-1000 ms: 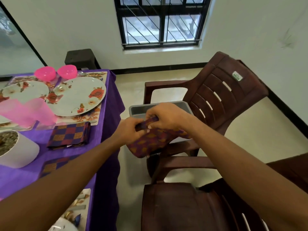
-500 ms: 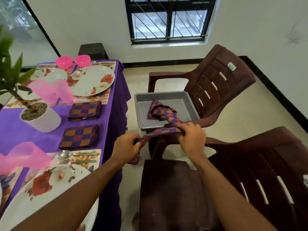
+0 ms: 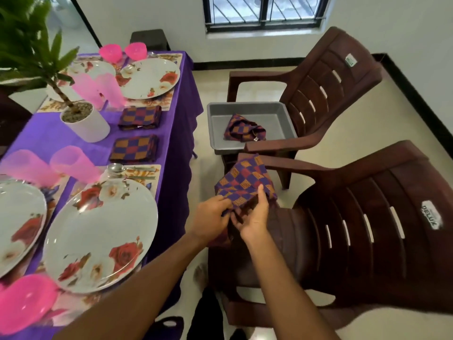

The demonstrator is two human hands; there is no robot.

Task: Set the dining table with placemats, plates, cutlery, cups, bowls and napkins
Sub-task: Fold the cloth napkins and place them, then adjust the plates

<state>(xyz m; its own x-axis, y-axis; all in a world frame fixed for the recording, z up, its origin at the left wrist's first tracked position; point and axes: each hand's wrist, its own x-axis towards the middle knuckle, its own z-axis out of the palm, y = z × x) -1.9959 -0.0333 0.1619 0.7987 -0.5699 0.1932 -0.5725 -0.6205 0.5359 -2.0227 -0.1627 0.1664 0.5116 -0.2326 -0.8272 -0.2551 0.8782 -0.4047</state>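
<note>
My left hand and my right hand both pinch a checkered purple-and-orange napkin, held spread out above the near brown chair. A second checkered napkin lies crumpled in the grey tray on the far chair's seat. Two folded napkins lie on the purple tablecloth. Floral plates sit on placemats, with cutlery above the near plate.
Pink cups and pink bowls stand on the table. A potted plant in a white pot stands mid-table. The far brown chair carries the tray. A window is in the far wall.
The napkin came out of the tray toward me and now hangs unfolded between both hands over the near chair. The view has pulled back and tilted down.
</note>
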